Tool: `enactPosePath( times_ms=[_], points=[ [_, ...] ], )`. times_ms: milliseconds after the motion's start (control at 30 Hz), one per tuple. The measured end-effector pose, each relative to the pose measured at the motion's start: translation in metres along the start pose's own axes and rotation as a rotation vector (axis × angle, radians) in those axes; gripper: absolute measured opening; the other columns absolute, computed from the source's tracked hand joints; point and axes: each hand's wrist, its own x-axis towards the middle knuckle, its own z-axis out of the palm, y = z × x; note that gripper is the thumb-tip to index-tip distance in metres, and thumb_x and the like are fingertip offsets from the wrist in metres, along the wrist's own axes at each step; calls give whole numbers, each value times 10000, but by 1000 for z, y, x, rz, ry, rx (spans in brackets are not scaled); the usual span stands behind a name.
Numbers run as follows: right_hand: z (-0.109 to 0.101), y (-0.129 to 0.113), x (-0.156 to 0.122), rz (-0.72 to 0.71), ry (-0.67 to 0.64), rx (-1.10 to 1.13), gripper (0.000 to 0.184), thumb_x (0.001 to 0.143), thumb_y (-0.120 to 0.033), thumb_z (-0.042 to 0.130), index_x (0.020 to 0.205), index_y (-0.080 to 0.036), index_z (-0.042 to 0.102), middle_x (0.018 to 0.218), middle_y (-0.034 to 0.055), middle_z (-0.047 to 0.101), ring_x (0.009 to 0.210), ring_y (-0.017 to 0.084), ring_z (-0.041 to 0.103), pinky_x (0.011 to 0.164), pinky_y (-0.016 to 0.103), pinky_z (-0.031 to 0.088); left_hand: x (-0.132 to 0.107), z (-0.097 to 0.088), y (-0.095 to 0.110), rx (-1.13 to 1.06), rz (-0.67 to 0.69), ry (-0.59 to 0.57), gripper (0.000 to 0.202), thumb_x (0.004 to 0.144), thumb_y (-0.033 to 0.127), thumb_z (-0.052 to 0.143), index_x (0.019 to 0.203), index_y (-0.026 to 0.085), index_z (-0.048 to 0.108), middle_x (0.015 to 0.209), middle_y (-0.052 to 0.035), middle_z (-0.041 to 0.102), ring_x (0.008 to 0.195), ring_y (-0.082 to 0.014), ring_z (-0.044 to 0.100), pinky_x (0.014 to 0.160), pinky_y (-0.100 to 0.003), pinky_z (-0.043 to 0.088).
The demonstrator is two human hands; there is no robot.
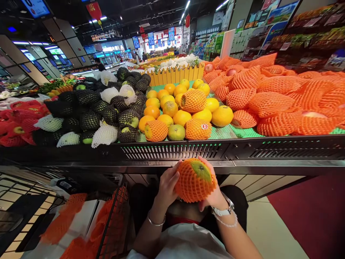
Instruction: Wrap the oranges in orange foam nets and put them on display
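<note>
Between my two hands, just in front of the display's front rail, is a round orange-and-green citrus fruit (196,181) wrapped in an orange foam net. Its greenish top shows through the net's opening. My left hand (168,185) is closed around its left side, and my right hand (211,189) wraps its right side, partly hidden behind it. Beyond the rail lies a pile of loose oranges (169,108) on green matting. A few there wear foam nets too, one of them a netted orange with a red sticker (198,129).
Dark-netted fruit (91,104) is heaped left of the oranges, orange-netted fruit (272,86) to the right. The display's slotted front rail (172,153) runs across. At lower left stands a wire cart (107,219) holding orange foam nets (58,226) and a white box.
</note>
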Motion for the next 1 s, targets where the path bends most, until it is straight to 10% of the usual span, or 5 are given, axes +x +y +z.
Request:
enactPosePath(
  times_ms=[133,367,467,767,1000],
  points=[
    [1,-2,2,-187,211,-137,985,658,-686,752,1441,-238,357,1294,158,527,1198,316,579,1014,507,499,5,8,-3,66,37,-43,526,825,140,644,1331,272,583,1225,-113,670,1120,-242,646,949,-379,511],
    [11,4,0,-341,401,-302,922,709,-457,819,1473,-263,339,1342,159,472,1239,306,519,1007,560,465,12,33,26,-1093,-912,241,552,769,516,686,1241,233,645,1097,-64,699,986,-213,650,939,-362,504],
    [15,4,-1,-323,267,-412,854,761,-410,784,1475,-267,337,1384,170,442,1270,307,496,1005,573,469,11,37,33,-1167,-1201,352,463,770,562,681,955,140,721,908,-66,714,834,-173,652,861,-289,518],
    [14,-3,2,-274,203,-367,913,796,-718,590,1500,-189,348,1434,194,458,1325,371,470,1065,627,404,2,42,34,-1175,-1203,421,539,614,497,818,999,137,707,1110,-94,697,1080,-257,620,969,-347,478],
    [22,-14,5,-228,188,-344,600,887,-639,524,1293,-200,565,1184,150,627,1125,329,611,951,532,510,12,46,49,-1270,-1302,582,495,934,527,457,924,97,703,951,-99,714,866,-178,662,816,-296,526]
  ],
)
